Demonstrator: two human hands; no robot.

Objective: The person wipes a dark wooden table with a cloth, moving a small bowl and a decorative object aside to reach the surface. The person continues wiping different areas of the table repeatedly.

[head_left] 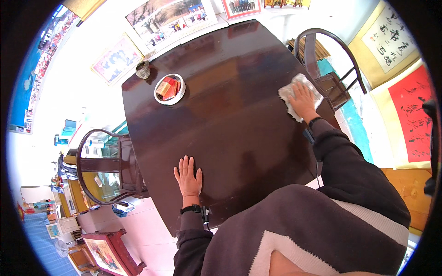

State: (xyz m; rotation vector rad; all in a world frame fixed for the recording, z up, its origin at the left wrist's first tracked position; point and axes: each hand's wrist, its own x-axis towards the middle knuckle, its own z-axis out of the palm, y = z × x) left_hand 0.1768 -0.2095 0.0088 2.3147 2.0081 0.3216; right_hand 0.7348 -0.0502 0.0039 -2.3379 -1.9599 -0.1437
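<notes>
A dark, polished wooden table [221,138] fills the middle of the view. My right hand [303,100] lies palm down on a crumpled white cloth [290,93], pressed to the tabletop near its right edge, with fingers spread over the cloth. Flat on the wood at the lower left rests my left hand [189,177], its fingers a little apart and nothing in it. Towards the far left of the top stands a round white bowl [183,95] with red and gold packets [167,89] inside. Beside it, nearer the corner, is a small rough grey pot [142,70].
A round-backed wooden chair [121,165] stands at the table's left side, another [331,86] at its right. Framed photographs [172,20] lean beyond the far edge. Calligraphy scrolls [386,38] hang at the right. A red-framed picture stand [110,252] is at the lower left.
</notes>
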